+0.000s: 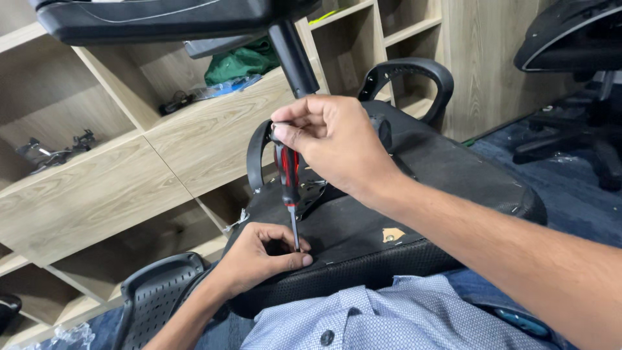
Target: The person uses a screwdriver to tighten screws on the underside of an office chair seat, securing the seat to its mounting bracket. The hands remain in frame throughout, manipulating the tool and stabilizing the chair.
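My right hand [337,139] grips the top of a red and black screwdriver [287,175] that stands upright. Its metal tip meets the underside of an upturned black office chair seat [389,207] lying across my lap. My left hand [262,256] pinches around the tip at the seat's near edge; any screw there is hidden by the fingers. A black armrest loop [408,71] rises from the seat's far side, and the metal seat mechanism [311,191] shows behind the screwdriver.
A light wooden shelf unit [129,181] stands behind, holding small black parts [52,152] and green cloth [240,61]. Another chair's seat and column [295,58] hang over the top. A black mesh part [155,298] lies at lower left. A further office chair [576,78] stands at right.
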